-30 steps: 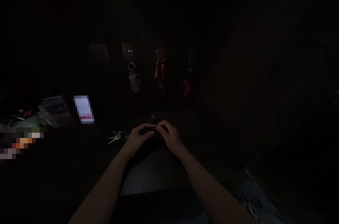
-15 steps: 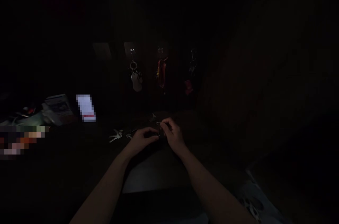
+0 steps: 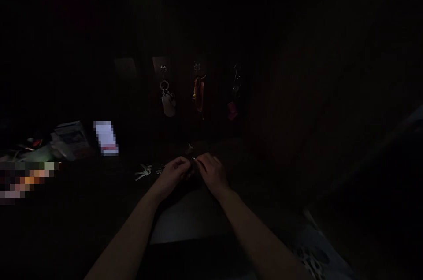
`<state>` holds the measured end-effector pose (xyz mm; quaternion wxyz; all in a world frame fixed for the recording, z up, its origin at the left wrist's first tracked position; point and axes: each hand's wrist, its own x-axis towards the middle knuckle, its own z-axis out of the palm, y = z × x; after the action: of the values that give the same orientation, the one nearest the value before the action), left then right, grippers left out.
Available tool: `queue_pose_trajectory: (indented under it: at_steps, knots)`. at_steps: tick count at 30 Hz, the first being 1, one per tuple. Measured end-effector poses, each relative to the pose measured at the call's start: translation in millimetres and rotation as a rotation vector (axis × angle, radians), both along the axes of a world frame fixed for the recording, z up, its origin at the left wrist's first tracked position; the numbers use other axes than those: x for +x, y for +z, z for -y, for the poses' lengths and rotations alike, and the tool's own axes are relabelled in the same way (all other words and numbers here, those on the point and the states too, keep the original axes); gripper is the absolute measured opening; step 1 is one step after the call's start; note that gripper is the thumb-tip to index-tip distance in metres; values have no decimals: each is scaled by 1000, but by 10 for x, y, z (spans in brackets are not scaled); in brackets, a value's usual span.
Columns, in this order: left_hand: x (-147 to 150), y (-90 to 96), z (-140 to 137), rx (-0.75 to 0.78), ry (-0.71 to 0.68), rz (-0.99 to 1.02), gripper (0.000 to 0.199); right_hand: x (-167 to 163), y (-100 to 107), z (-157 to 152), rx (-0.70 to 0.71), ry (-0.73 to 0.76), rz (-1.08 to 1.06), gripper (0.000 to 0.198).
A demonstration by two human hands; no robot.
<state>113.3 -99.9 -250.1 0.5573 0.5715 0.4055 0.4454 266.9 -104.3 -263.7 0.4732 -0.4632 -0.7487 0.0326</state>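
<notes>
The scene is very dark. My left hand (image 3: 172, 176) is closed in a pinch, thumb against the fingers; what it holds, if anything, is hidden. Close beside it, my right hand (image 3: 214, 176) pinches a small, thin, shiny metal piece (image 3: 194, 158), too small to name. Left of my left hand lies a bunch of silver keys (image 3: 143, 172) on the dark table. More metal keys (image 3: 159, 170) are partly covered by that hand. Just beyond both hands is another small key-like piece (image 3: 190, 148).
Three hooks on the back wall carry a pale key fob (image 3: 168, 106), a red-orange strap (image 3: 199, 95) and a pink tag (image 3: 232, 111). At left are a blurred bright rectangle (image 3: 105, 138), a box (image 3: 72, 139) and clutter. Patterned cloth (image 3: 310, 258) lies lower right.
My left fingers have closed from a wider gap into a pinch. My right hand has come slightly down and left, and the metal piece now points toward the left hand.
</notes>
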Motion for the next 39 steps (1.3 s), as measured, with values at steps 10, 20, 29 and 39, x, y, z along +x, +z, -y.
queue_pose_trajectory:
  at_steps: [10,20,29,39]
  knots:
    - [-304,-25,-97,526,780,-682,19,-47,-37,-63,-302,63,-415,21]
    - [13,-96,21,360,215,-257,21,-94,18,-24,-359,198,-519,24]
    - [-1063,1174,-676,435,772,-131,29,-156,-46,-111,-539,275,-565,46]
    - [-1165,2238,-1220,351,804,69,6,-146,-101,-156,-588,263,-509,44]
